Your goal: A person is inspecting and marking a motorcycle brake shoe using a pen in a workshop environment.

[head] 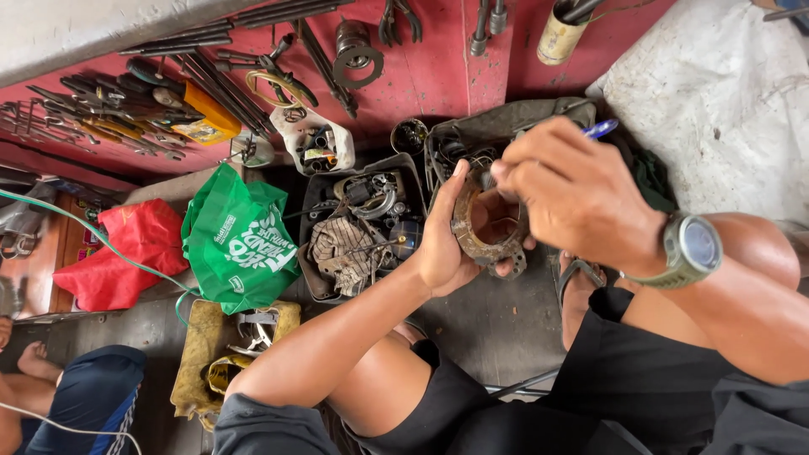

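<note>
My left hand (444,240) grips a rusty, ring-shaped metal part (482,243) from its left side, holding it above the grey floor. My right hand (566,190) reaches over the part from the right, fingertips pinched at its upper rim. A blue-tipped tool (601,128) sticks out behind the right hand's fingers; how it is held is partly hidden. A grey-green watch (693,248) sits on my right wrist. My bare knees and black shorts fill the lower frame.
Black trays of greasy engine parts (358,227) lie just left of the hands. A green bag (238,238) and a red bag (126,253) sit further left. Hand tools (168,93) cover the red surface at top. Another person's legs (76,396) show at bottom left.
</note>
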